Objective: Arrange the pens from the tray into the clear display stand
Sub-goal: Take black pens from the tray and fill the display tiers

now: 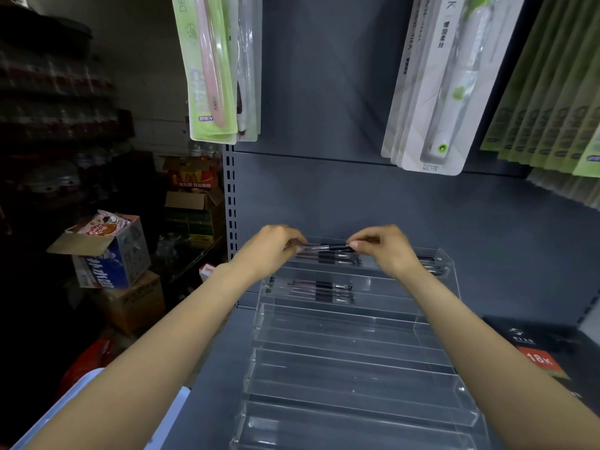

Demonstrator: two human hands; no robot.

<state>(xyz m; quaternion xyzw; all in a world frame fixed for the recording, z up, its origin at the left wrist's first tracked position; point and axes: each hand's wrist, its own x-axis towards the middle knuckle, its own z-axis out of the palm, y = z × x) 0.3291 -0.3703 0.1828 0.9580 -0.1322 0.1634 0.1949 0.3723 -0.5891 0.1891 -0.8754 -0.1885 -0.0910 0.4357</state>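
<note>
A clear stepped display stand [354, 349] stands on the grey shelf in front of me. Both hands reach to its top tier. My left hand [276, 246] pinches one end of a dark pen [324, 246], and my right hand [380, 246] pinches the other end, holding it level just above the top tier. Several pens [328, 258] lie in that tier below it, with more pens [431, 264] at its right end. A further group of pens [319, 291] lies in the second tier. The lower tiers hold nothing. The tray is not in view.
Packaged toothbrushes [214, 69] hang above left and more toothbrush packs [435, 92] above right. A black box [545, 349] lies on the shelf to the right of the stand. Cardboard boxes [107, 251] are stacked on the floor at left.
</note>
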